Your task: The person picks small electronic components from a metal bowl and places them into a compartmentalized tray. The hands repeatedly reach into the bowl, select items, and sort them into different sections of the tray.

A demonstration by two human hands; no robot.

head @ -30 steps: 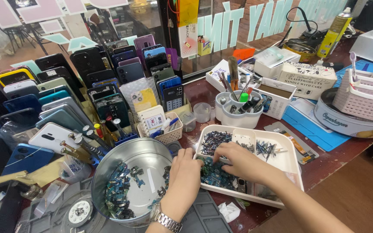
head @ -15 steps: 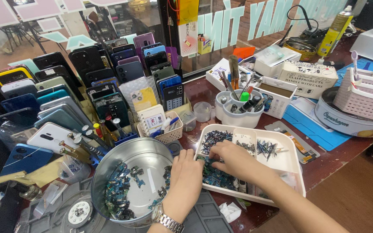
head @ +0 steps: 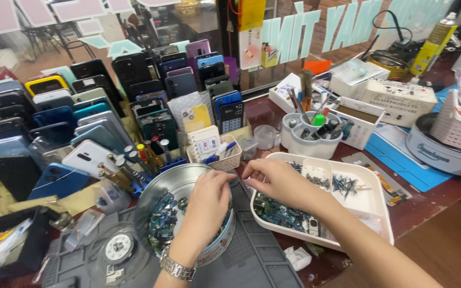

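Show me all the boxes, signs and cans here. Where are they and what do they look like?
White cardboard box with dark print: far right on the table, oblong.
Big pale teal letters: stuck on the window behind, tall.
Yellow spray can: top right corner, slim, leaning.
Small white and yellow card packet: propped among the phones.

White rectangular cardboard box with dark print (head: 399, 100) at 2 o'clock, lying flat on bench. Yellow-green spray can with label (head: 432, 44) at 1 o'clock, upright, far edge. Pale turquoise cut-out lettering on window glass (head: 348, 26) at 12 to 1 o'clock. Yellow square card in clear sleeve (head: 196, 116) near centre, propped among upright phones. Small white printed card (head: 207, 144) in white mesh basket (head: 225, 160) just below.
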